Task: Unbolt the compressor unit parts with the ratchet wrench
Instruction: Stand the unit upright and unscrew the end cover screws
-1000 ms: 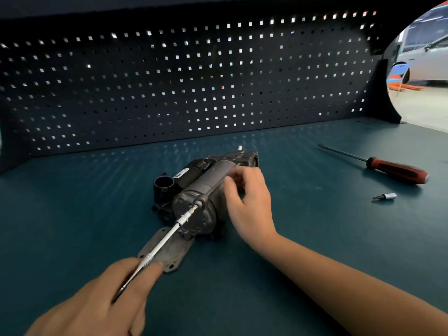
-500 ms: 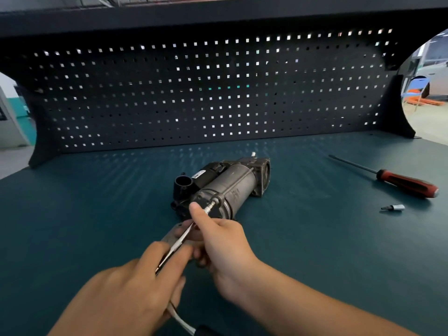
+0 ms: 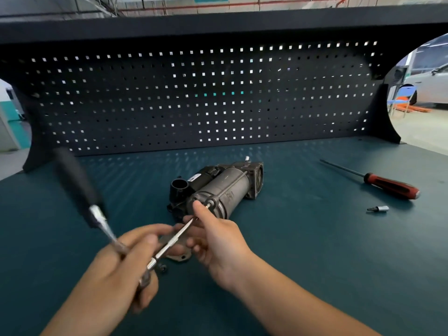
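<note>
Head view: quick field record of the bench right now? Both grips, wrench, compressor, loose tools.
left grip: curled round ratchet wrench at its head; handle blurred, pointing up-left
right grip: holds the wrench's extension near its tip
wrench tip: at a bolt on the compressor unit's near end
compressor unit: lying on its side on bench
screwdriver: right of unit, untouched
socket bit: loose, beside screwdriver

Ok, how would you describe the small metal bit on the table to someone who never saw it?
Start at the dark green table and look to its right side, where a red-handled screwdriver lies. Just nearer the viewer than its handle lies the bit: short, silver and stubby, with no handle.
</note>
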Tool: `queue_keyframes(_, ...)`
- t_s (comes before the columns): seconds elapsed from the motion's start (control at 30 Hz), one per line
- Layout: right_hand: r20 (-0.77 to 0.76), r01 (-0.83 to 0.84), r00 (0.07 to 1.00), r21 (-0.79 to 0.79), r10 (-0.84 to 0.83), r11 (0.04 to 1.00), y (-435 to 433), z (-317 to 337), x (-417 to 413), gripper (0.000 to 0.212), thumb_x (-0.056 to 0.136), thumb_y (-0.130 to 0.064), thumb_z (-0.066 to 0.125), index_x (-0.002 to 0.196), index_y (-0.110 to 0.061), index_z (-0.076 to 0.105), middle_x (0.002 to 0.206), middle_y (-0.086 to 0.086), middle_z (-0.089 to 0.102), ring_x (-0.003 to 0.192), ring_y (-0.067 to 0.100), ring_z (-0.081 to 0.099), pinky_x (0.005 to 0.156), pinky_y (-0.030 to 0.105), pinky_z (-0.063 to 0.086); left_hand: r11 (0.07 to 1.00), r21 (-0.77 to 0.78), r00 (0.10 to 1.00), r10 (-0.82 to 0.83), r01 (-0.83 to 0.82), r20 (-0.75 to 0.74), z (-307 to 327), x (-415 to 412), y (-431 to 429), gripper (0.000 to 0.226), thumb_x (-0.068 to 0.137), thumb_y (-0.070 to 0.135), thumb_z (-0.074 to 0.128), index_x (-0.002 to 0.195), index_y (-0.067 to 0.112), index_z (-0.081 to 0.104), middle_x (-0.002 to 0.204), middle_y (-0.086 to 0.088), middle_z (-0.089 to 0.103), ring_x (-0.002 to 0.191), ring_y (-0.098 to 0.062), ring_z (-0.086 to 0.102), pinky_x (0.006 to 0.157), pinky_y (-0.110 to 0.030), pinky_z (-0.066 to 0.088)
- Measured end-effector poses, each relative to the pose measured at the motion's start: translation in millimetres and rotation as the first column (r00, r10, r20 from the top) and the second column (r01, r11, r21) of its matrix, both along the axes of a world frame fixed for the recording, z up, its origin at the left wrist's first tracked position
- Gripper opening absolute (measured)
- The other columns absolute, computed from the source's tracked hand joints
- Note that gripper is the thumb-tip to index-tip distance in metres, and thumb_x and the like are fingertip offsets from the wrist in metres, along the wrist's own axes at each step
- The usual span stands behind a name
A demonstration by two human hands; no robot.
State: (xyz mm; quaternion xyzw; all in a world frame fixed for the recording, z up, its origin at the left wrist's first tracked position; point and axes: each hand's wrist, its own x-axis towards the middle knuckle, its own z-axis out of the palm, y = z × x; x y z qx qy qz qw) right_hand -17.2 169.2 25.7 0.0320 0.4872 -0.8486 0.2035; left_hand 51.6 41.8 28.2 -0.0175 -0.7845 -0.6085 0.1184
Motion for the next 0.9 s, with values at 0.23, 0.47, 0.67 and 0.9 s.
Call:
queue_keyframes(0.23,-0.117,0.158,0.983,0.138,-0.142,0.978,-2,0,-2,0.032,0.089,-0.027,0.061,0.062,-0.01,0.059,0.052,0.001,0.064,0.033,0.006,0.047,0.037,0.012,0.034,0.245,-0.92,0.871,-0.318,-0.307,-0.375,2,10,11,0.034,0.076,0.028,0.039,0.107,0.022,0.051,0.087,0.002,0.072,0.03,-0.016,0.05,0.027,-0.016,0.035)
queue_keyframes(0.47,-0.011,0.047,0.999,-0.076,-0.048,0.996,-2,-4,0,0.027,0.093,-0.03,0.053,0.079,-0.01,0.062,0.062,-0.003,0.07,0.033,0.002,0.039,0.038,0.013,0.031,0.823,0.556,0.977,-0.001,-0.119,0.211,5,5,27,0.03,0.096,0.028,0.037,0.102,0.014,0.063,0.078,-0.016,0.072,0.026,-0.009,0.031,0.027,-0.012,0.026)
queue_keyframes(0.67,-0.081,0.135,0.989,0.156,-0.124,0.978,-1,-10,3,0.037,0.086,-0.039,0.062,0.066,-0.009,0.059,0.05,-0.003,0.065,0.029,0.004,0.039,0.035,0.011,0.03,0.935,-0.314,0.974,0.104,-0.165,-0.202,7,9,15,0.021,0.095,0.019,0.044,0.105,0.028,0.061,0.059,-0.004,0.067,0.041,-0.013,0.052,0.044,-0.02,0.042)
queue_keyframes(0.9,-0.091,0.153,0.985,0.085,-0.145,0.985,2,-6,-5,0.027,0.086,-0.019,0.064,0.064,-0.004,0.06,0.051,0.004,0.061,0.03,0.004,0.039,0.034,0.01,0.03,0.779,-0.602,0.968,0.024,-0.176,-0.251,1,14,28,0.048,0.073,0.066,0.038,0.108,0.037,0.053,0.087,-0.005,0.072,0.059,-0.021,0.065,0.053,-0.031,0.052)
